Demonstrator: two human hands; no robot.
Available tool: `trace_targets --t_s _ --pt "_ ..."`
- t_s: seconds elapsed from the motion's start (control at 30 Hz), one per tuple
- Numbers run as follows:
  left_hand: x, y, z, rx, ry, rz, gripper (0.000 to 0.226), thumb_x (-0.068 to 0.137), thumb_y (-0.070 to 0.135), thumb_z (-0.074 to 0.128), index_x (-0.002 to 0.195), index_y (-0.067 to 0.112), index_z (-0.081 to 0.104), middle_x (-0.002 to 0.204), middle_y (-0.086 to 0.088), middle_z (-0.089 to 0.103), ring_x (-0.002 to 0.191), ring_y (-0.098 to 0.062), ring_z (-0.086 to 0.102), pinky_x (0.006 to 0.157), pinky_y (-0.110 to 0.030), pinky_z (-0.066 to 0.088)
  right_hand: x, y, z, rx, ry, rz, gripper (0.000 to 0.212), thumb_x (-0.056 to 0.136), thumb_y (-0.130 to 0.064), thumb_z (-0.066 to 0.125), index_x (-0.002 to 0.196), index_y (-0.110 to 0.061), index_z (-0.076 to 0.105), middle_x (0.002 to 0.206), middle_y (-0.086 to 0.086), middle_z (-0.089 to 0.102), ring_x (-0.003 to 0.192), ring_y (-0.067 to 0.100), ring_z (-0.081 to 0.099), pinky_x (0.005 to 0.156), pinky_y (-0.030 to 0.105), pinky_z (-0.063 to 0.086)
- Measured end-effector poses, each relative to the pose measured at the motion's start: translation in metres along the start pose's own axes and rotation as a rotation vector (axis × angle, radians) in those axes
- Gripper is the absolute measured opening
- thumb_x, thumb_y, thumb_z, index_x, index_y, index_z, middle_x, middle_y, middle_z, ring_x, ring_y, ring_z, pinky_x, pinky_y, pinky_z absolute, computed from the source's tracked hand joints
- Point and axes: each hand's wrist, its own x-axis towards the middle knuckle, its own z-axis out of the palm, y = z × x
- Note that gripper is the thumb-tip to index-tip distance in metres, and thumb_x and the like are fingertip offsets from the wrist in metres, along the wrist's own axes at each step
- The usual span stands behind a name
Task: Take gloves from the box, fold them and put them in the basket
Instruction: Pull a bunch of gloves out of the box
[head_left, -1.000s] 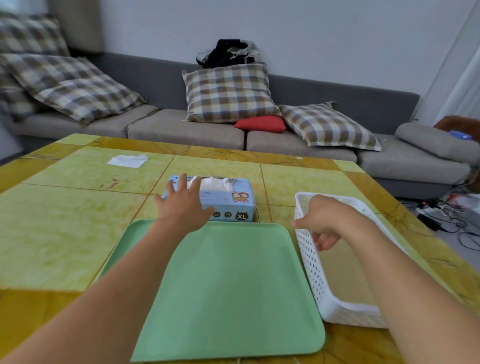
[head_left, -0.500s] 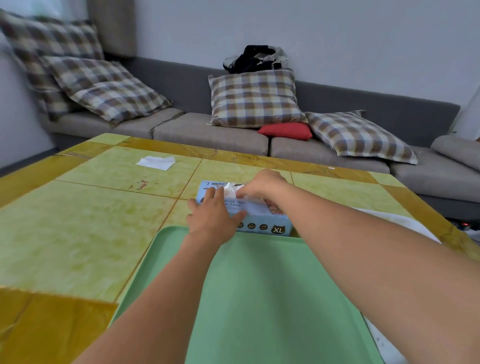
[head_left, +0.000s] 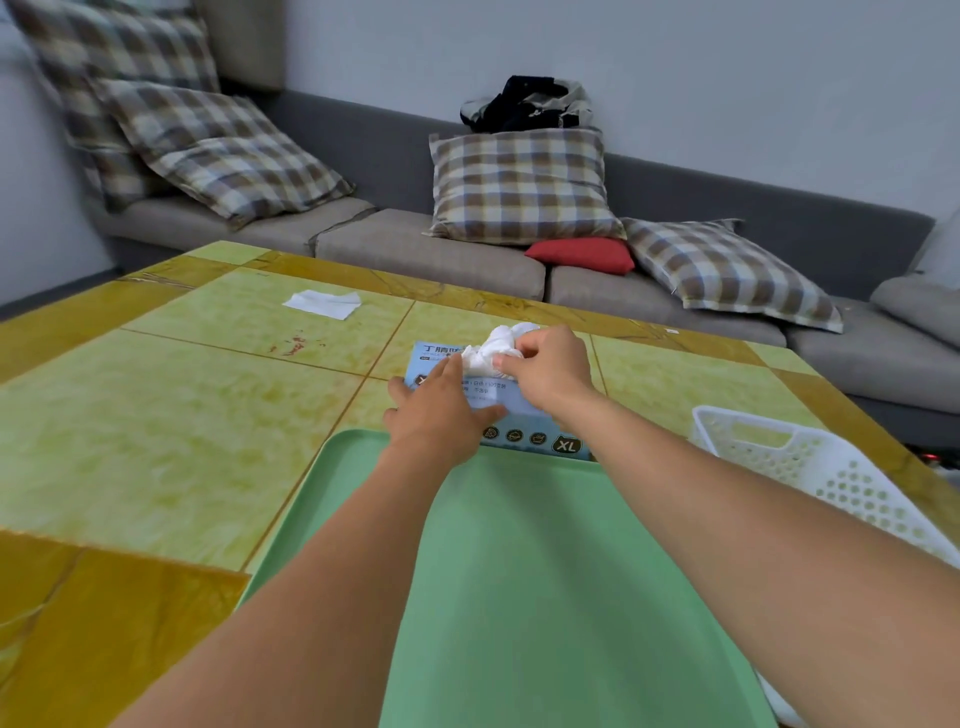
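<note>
Nearest the person, a pale green plastic tray (head_left: 545, 597) lies on the yellow-green tiled counter (head_left: 156, 441), with a white perforated plastic basket (head_left: 810, 467) empty at the counter's right edge, well apart from the hands. Just beyond the tray's far edge stands the light blue cardboard glove box (head_left: 511, 410); the left hand (head_left: 441, 415) presses flat on its top, fingers straight. The right hand (head_left: 550, 371) pinches a crumpled white glove (head_left: 493, 351) directly above the box opening, so the pull should run upward, then right toward the basket.
</note>
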Motion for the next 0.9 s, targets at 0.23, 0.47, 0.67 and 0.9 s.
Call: trace_targets --t_s 0.23,0.47,0.67,0.9 --pt "0.004 -0.002 0.001 -0.033 0.008 0.002 0.086 0.088 0.066 0.060 0.156 0.032 0.020 0.154 0.013 0.039 0.140 -0.036 0.019 0.104 -0.050 0.040 -0.013 0.014 0.012 0.172 0.267 -0.171 0.043 0.088 -0.016 0.075 0.061 0.005 0.049 0.053 0.001 0.034 0.054 0.014 0.023 0.048 0.025 0.018" --pt "0.011 -0.007 0.004 -0.078 0.021 0.037 0.064 0.089 0.072 0.035 0.142 0.037 0.037 0.136 0.008 0.056 0.131 -0.035 0.039 0.101 -0.047 0.034 0.004 -0.005 -0.004 0.049 -0.083 0.121 0.112 0.054 -0.056 0.089 0.143 -0.020 0.034 0.128 -0.003 0.044 0.113 0.019 0.049 0.095 0.040 0.050" --pt "0.002 -0.002 -0.001 -0.075 0.037 0.009 0.054 0.099 0.048 0.050 0.148 0.037 0.031 0.134 0.005 0.056 0.130 -0.035 0.029 0.097 -0.050 0.044 0.015 -0.011 -0.001 -0.209 -0.204 0.110 0.050 0.070 -0.039 0.089 0.107 -0.012 0.069 0.102 0.006 0.071 0.093 0.028 0.068 0.079 0.036 0.056" --pt "0.004 -0.001 -0.002 -0.078 0.028 -0.004 0.060 0.099 0.049 0.050 0.153 0.034 0.028 0.144 0.007 0.050 0.136 -0.033 0.024 0.101 -0.050 0.042 0.012 0.005 0.004 0.161 0.162 0.126 0.010 0.085 -0.014 0.072 0.094 -0.009 0.074 0.094 0.006 0.073 0.089 0.028 0.069 0.073 0.040 0.057"
